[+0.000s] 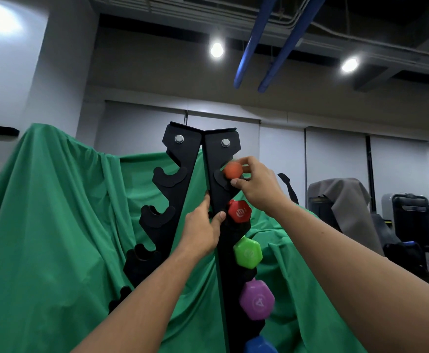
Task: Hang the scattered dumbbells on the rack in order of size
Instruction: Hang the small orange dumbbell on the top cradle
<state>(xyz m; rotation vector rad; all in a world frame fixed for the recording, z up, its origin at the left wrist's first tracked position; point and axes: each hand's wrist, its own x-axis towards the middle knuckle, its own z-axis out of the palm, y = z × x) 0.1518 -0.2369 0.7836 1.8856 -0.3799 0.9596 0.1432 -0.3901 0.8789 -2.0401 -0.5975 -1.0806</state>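
Right hand [258, 188] pinches the orange dumbbell [232, 170] at the top cradle of the black rack [216, 159] — fingers curled round it. Left hand [203, 229] grips the rack's front edge; below hang red [239, 211], green [247, 252], purple [256, 300], blue [259, 345] dumbbells.

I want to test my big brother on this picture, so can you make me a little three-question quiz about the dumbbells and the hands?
1. True or false: the purple dumbbell hangs above the green dumbbell.
2. Which hand holds the orange dumbbell at the top hook?
A. left hand
B. right hand
C. neither
3. Fill in: the left hand grips the black ____.

Key:
1. False. On the rack's right side the order going down is orange, red dumbbell, green, purple, blue dumbbell.
2. B.
3. rack.
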